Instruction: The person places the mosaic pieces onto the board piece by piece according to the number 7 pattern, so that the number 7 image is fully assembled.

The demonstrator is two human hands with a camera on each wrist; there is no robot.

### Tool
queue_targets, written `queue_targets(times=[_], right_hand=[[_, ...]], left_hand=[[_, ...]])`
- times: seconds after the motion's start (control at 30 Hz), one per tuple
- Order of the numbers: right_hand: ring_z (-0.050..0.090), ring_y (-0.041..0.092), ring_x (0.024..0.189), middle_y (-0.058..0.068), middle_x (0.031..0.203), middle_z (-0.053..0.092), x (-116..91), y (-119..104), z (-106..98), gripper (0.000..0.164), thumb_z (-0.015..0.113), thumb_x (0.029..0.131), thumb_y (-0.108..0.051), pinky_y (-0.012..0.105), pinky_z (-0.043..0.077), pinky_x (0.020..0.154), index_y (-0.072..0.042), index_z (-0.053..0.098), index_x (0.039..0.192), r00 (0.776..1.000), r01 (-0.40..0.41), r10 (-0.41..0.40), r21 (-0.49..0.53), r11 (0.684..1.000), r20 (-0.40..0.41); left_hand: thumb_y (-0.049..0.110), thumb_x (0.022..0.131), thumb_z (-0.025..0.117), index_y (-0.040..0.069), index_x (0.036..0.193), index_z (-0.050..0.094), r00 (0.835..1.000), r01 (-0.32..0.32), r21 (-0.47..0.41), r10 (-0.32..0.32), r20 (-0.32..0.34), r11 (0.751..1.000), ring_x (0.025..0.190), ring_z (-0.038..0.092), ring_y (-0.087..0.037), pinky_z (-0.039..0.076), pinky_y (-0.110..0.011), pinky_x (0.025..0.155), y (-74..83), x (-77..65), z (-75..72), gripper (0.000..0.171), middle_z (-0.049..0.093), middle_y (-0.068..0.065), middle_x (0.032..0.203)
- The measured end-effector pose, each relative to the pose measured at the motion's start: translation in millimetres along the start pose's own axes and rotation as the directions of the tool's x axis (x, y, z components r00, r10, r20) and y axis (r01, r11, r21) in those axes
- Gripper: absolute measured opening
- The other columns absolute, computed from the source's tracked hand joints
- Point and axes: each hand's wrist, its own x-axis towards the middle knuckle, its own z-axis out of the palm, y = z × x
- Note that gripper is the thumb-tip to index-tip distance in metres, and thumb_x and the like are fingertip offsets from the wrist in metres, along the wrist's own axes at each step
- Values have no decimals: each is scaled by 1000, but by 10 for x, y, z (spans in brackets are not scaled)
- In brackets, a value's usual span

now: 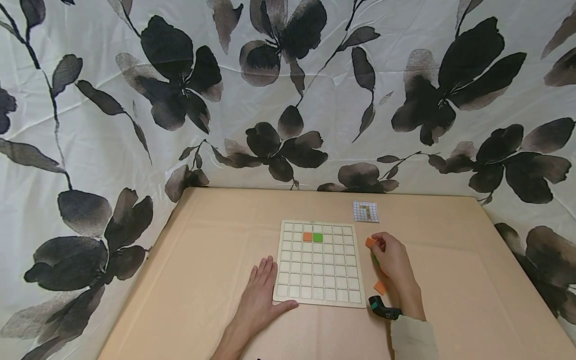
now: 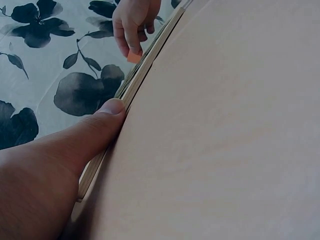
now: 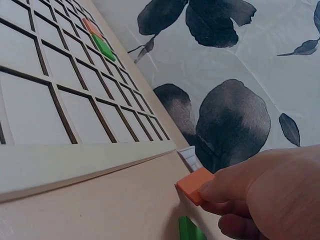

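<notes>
A pale wooden grid board point(image 1: 319, 301) lies on the table. In its second row an orange tile point(image 1: 307, 236) and a green tile point(image 1: 317, 237) sit side by side. The left hand point(image 1: 258, 295) rests against the board's left side and lower left corner, fingers straight, thumb point(image 2: 112, 106) along the near edge. Just off the board's right side, the right hand point(image 1: 391, 255) pinches an orange square tile point(image 3: 195, 186) between thumb and fingers, raised above the table. Below that hand lies a loose green tile point(image 3: 190, 229), partly hidden in the head view.
Another orange tile point(image 1: 380, 287) lies right of the board, near the dark wristband point(image 1: 384, 309). A small printed grid card point(image 1: 366, 212) lies beyond the board's upper right corner. Floral cloth point(image 1: 279, 100) hangs behind the table point(image 1: 472, 280).
</notes>
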Motion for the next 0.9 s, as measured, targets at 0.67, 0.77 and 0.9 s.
queue_targets(times=[0.67, 0.77, 0.9], right_hand=[[57, 26, 90, 15, 103, 64, 14, -54, 31, 27, 62, 98, -12, 29, 52, 74, 0, 62, 122, 999, 28, -28, -2, 1000, -37], [57, 26, 91, 14, 103, 65, 8, -72, 46, 27, 62, 98, -13, 31, 54, 77, -1, 62, 122, 998, 41, -41, -1, 999, -47], [57, 26, 92, 14, 105, 65, -2, -108, 63, 26, 62, 99, -14, 35, 56, 80, -2, 62, 122, 997, 56, -55, 11, 998, -50]], left_hand=[[74, 77, 66, -5, 150, 39, 1000, 12, -18, -12, 7, 1000, 153, 27, -36, 20, -49, 127, 24, 22, -15, 112, 32, -21, 162], [74, 77, 66, -5, 151, 38, 1000, 16, -18, -16, 13, 1000, 153, 26, -35, 19, -48, 128, 26, 20, -20, 112, 31, -21, 162], [74, 78, 66, -5, 151, 38, 1000, 16, -20, -16, 15, 1000, 153, 26, -35, 18, -48, 128, 24, 19, -19, 111, 32, -21, 162]])
